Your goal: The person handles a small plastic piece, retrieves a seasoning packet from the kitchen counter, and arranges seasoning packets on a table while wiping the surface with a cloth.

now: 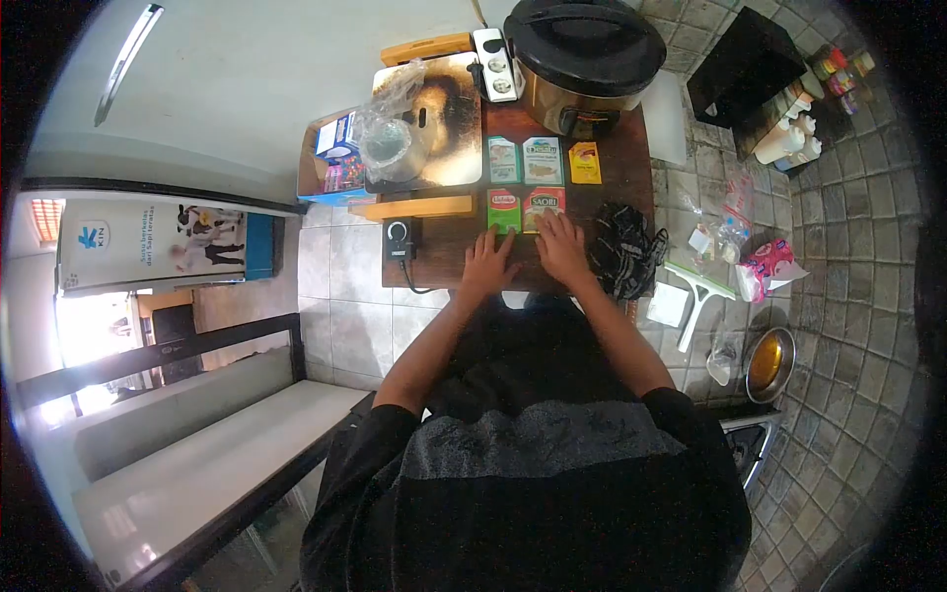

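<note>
On the dark wooden table (444, 268), flat packets lie in two rows. My left hand (489, 261) rests with fingers spread at the lower edge of a green packet (504, 209). My right hand (562, 247) lies, fingers apart, over the lower part of a red packet (544, 199) marked SAORI. Above these are a pale green packet (503, 161), a white and green packet (542, 160) and a yellow packet (585, 163). A crumpled black patterned cloth (623, 247) sits right of my right hand.
A large black-lidded cooker (587, 59) stands at the back beside a power strip (496, 67). Left are a scorched metal sheet (456, 118), a plastic-wrapped container (387, 148) and a blue box (311, 168). Right are a white squeegee (694, 308), a pink pack (766, 268) and a pan (769, 365).
</note>
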Demonstrator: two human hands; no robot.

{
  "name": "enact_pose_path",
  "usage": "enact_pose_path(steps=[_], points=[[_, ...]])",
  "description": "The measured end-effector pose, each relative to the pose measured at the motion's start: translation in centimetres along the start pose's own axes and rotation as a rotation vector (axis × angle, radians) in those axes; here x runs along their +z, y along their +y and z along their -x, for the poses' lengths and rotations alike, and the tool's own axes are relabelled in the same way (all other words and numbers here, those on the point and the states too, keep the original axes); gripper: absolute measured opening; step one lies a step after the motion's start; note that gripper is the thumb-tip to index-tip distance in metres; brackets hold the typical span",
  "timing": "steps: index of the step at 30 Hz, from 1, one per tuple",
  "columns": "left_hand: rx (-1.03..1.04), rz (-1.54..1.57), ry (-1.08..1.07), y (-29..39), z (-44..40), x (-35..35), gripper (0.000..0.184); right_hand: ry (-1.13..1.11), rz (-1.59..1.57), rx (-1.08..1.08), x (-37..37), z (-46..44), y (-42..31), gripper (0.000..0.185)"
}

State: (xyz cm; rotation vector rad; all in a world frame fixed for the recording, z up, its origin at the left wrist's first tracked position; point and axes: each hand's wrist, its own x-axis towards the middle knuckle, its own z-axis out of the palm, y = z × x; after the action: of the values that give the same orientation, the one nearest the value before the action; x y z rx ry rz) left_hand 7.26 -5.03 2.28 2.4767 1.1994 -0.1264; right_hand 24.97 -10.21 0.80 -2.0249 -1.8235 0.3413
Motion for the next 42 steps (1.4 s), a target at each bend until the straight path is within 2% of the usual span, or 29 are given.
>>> enact_pose_path(steps=[22,28,30,33,40,42], points=[[-0.029,-0.013,-0.021,0.2,0.1,0.4,0.073,0.000,0.003,-0.007,0.2,-0.1,0.2,0.044],[0.007,-0.026,0.039,0.1,0.3,0.7,0.074,0.010,-0.027,-0.006,-0.5,-0.2,0.0,0.043],[0.018,0.021,0.126,0.1,0.7,0.7,0.073,0.069,-0.092,-0.037,-0.9,-0.2,0.1,0.042],[-0.066,0.065,0.089,-0.2,1.9,0.8,0.072,0.120,-0.120,0.022,-1.3,0.4,0.2,0.041],[-0.111,0.080,0.082,0.2,2.6,-0.1,0.069,0.123,-0.097,0.088,-1.8,1.8,0.4,0.039],[-0.123,0.217,0.107,1.2,1.9,-1.4,0.068,0.123,-0.144,0.071,-2.0,1.7,0.3,0.038]])
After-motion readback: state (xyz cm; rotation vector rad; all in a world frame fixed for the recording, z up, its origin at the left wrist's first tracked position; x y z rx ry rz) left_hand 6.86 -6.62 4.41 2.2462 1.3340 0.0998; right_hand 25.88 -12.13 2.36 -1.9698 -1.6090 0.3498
